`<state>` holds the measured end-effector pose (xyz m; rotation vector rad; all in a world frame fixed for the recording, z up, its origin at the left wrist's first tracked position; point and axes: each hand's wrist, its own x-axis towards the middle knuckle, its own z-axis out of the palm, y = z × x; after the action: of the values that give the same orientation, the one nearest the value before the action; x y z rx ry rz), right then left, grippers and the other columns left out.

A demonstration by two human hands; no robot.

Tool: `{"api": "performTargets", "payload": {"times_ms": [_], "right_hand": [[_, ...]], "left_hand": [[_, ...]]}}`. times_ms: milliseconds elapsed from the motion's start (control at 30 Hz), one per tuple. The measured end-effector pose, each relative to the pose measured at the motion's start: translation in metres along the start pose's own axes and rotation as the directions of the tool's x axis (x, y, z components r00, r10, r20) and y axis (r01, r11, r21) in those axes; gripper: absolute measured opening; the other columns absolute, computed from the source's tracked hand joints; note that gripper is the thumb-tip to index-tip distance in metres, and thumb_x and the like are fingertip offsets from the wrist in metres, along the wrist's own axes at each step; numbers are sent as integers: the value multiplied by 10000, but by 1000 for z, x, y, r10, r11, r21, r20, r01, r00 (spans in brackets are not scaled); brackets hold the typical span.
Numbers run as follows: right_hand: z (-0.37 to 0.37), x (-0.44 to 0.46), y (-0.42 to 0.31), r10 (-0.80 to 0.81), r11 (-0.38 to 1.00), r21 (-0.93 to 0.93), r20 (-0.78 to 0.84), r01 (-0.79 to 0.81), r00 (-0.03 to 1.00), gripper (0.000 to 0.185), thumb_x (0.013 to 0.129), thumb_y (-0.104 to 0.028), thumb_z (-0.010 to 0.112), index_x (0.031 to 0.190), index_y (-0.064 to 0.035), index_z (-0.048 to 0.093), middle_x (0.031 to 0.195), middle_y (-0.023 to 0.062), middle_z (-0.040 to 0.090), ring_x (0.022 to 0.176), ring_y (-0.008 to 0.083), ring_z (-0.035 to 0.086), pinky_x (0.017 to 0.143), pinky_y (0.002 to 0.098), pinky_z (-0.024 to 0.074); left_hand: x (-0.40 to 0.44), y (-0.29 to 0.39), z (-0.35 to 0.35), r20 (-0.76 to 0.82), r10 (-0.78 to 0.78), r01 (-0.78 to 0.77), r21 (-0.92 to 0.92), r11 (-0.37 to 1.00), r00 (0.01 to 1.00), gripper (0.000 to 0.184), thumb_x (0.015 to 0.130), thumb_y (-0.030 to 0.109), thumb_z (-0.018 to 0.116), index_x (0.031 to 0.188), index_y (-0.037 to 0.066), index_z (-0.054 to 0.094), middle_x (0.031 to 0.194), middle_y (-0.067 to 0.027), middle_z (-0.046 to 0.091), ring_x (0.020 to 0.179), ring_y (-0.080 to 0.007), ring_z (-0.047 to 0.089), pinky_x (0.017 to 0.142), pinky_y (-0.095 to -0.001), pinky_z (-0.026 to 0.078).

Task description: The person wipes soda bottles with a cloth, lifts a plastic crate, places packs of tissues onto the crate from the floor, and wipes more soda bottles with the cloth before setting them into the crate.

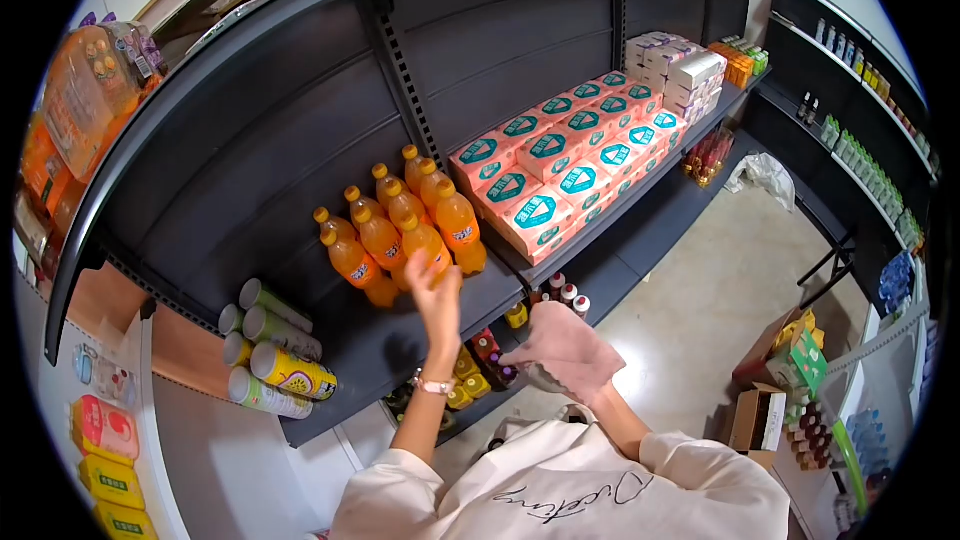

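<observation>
White shirt (560,485) below, orange bottles (457,220) ahead

Pink cloth (575,345) covers the right hand (602,396); its grip cannot be told. Beyond, the left hand (436,292) has fingers apart at the bottles, contact unclear. These stand on the dark shelf (348,340), beside pink packs (580,180).

Pretty bright overall, but there's a hot glare patch on the floor (690,275), a soft shadow on the shelf (350,365) by the left hand (436,292), and heavy fisheye warping everything toward those black corners.
</observation>
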<state>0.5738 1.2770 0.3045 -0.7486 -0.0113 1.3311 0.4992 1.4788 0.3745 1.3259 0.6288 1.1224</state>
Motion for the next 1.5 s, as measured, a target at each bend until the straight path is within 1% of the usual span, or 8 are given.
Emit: {"api": "performTargets", "payload": {"times_ms": [333,733,1100,1133,1233,1367,1467,1500], "right_hand": [[21,-85,19,-185,914,-382,-90,138,979,293,887,-196,464,1154,-83,507,1111,44,536,1008,188,522,845,338,431],[61,-67,9,-612,693,-586,-170,420,772,286,887,-180,475,1149,-70,508,1044,45,552,930,185,541,792,311,439],[80,-25,44,-883,-262,-941,323,214,340,280,887,-166,485,1145,-59,509,982,45,567,859,183,558,743,288,447],[84,-26,40,-892,-248,-949,301,193,338,280,887,-165,486,1144,-58,509,977,45,569,852,182,559,739,285,448],[152,-58,6,-469,879,-244,-595,410,653,255,831,-164,521,1068,-72,539,923,82,562,840,216,543,750,299,440],[92,-29,11,-939,51,-860,132,508,317,207,783,-100,545,985,-62,557,927,100,526,894,239,511,804,310,420],[61,-15,16,-891,-192,-935,293,297,346,284,799,-73,538,1078,-57,484,953,71,515,881,230,524,827,290,434],[70,-20,13,-866,36,-928,157,370,476,321,799,-94,547,1107,-59,463,987,80,511,896,237,518,847,301,424]], "left_hand": [[63,-135,-45,-81,86,-60,286,956,993,835,661,163,810,1306,-34,319,1252,-199,460,1141,-286,471,1000,-362,347],[11,-147,-98,353,-121,85,115,990,928,335,721,118,755,990,-15,608,916,-29,629,786,-119,587,720,-285,495],[-141,7,-88,651,-249,-5,361,932,717,493,765,270,702,1194,96,535,1028,-115,639,923,-201,615,790,-306,493],[-148,11,-87,648,-272,33,356,934,711,459,818,323,656,1227,155,530,1008,-127,650,897,-222,625,754,-303,505],[-149,-4,-99,731,-250,169,184,968,635,397,800,297,679,1082,29,605,959,-130,657,893,-225,619,781,-320,494],[-147,-9,-107,790,-468,510,234,828,396,540,679,141,783,1135,-16,540,1035,-74,620,942,-139,596,836,-303,473],[-149,15,-100,795,-509,735,124,667,328,492,688,134,778,1103,-14,559,990,-58,630,900,-129,598,819,-288,473],[-150,24,-94,783,-515,730,117,673,349,482,689,142,779,1091,-14,565,982,-56,631,893,-130,599,818,-285,472]]}}
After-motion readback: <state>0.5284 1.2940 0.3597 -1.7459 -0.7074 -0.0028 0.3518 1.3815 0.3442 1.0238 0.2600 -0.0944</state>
